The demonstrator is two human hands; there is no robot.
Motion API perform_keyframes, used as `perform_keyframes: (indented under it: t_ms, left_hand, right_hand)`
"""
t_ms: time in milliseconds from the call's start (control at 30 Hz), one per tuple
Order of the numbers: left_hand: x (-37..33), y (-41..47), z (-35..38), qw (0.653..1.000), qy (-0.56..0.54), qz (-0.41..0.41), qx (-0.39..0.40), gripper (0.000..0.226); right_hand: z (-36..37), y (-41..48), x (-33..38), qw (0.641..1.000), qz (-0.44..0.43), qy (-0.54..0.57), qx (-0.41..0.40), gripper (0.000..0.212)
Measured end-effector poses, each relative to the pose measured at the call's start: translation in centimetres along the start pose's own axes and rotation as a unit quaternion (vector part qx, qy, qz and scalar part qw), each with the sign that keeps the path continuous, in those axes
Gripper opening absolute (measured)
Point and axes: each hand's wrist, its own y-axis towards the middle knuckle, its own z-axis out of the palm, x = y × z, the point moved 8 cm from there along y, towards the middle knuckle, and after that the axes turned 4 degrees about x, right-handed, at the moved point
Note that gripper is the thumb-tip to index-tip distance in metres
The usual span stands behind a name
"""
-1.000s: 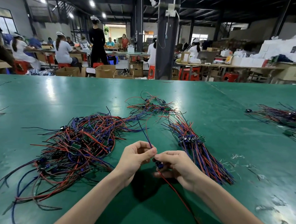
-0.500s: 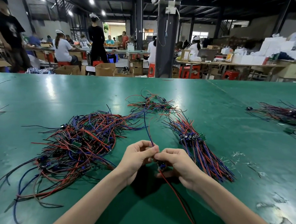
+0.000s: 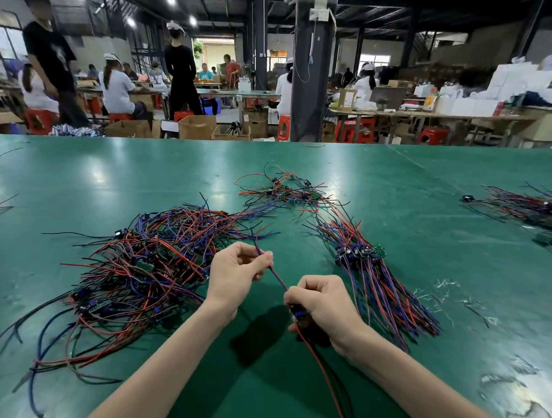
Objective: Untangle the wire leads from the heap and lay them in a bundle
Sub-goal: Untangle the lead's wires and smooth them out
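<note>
Both hands hold one thin lead (image 3: pixel 278 278) above the table (image 3: pixel 398 190). The left hand (image 3: pixel 235 272) pinches the wire, and the right hand (image 3: pixel 320 303) curls round its small board end. The lead looks light, limp and likely to snag. The heap (image 3: pixel 141 271) lies to the left, the bundle (image 3: pixel 377 279) to the right.

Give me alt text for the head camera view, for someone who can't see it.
Left hand and right hand pinch one purple wire lead taut between them over a green table. A tangled wire heap lies left of them, a straightened bundle right.
</note>
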Motion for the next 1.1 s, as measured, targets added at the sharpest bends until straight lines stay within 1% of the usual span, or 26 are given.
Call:
perform_keyframes:
  t_ms: [100, 167, 233, 333, 433, 533, 600, 633, 667, 700, 800, 867, 933, 1100]
  left_hand:
    - [-0.1, 0.1, -0.3, 0.999, 0.015, 0.006, -0.029, 0.012]
    - [-0.3, 0.4, -1.0, 0.998, 0.002, 0.004, -0.061, 0.014]
    - [-0.5, 0.6, -1.7, 0.997, -0.020, -0.003, -0.077, 0.015]
    - [-0.2, 0.5, -1.8, 0.994, -0.070, -0.038, -0.081, 0.018]
    - [0.1, 0.3, -1.4, 0.982, -0.153, -0.079, -0.074, 0.022]
    - [0.6, 0.2, -0.7, 0.958, -0.239, -0.146, -0.056, 0.023]
    - [1.4, -0.2, 0.1, 0.926, -0.308, -0.216, -0.034, 0.028]
    - [1.6, -0.4, 0.5, 0.911, -0.336, -0.240, -0.024, 0.030]
    - [1.6, -0.5, 0.6, 0.903, -0.349, -0.251, -0.017, 0.030]
    - [1.7, -0.5, 0.5, 0.903, -0.347, -0.252, -0.019, 0.028]
    - [1.5, -0.1, -0.7, 0.924, -0.299, -0.232, -0.056, 0.019]
    - [1.2, 0.0, -1.1, 0.931, -0.282, -0.221, -0.064, 0.019]
    - [1.1, 0.1, -1.1, 0.932, -0.284, -0.219, -0.060, 0.021]
    - [0.9, 0.0, -0.6, 0.917, -0.319, -0.239, -0.037, 0.024]
  right_hand:
    - [-0.4, 0.1, 0.2, 1.000, -0.011, -0.012, -0.014, 0.035]
    - [-0.5, 0.1, 0.1, 1.000, -0.012, -0.020, -0.014, 0.036]
    - [-0.6, 0.1, -0.1, 0.999, -0.014, -0.029, -0.016, 0.035]
    - [-0.7, 0.2, -0.2, 0.999, -0.012, -0.040, -0.024, 0.035]
    - [-0.8, 0.2, -0.2, 0.999, -0.009, -0.043, -0.028, 0.035]
    - [-0.7, 0.2, -0.2, 0.999, -0.011, -0.039, -0.028, 0.035]
    - [-0.6, 0.2, -0.2, 0.999, -0.012, -0.041, -0.024, 0.034]
    - [-0.5, 0.2, -0.2, 0.999, -0.013, -0.043, -0.022, 0.033]
    - [-0.6, 0.2, -0.2, 0.999, -0.012, -0.047, -0.022, 0.032]
    - [-0.6, 0.2, -0.2, 0.998, -0.012, -0.050, -0.021, 0.032]
    - [-0.7, 0.0, -0.1, 0.998, -0.013, -0.054, -0.020, 0.032]
    - [-0.6, -0.1, 0.0, 0.998, -0.014, -0.056, -0.018, 0.032]
    - [-0.5, -0.1, 0.0, 0.998, -0.015, -0.061, -0.015, 0.032]
    - [-0.2, 0.0, 0.0, 0.998, -0.023, -0.060, 0.013, 0.033]
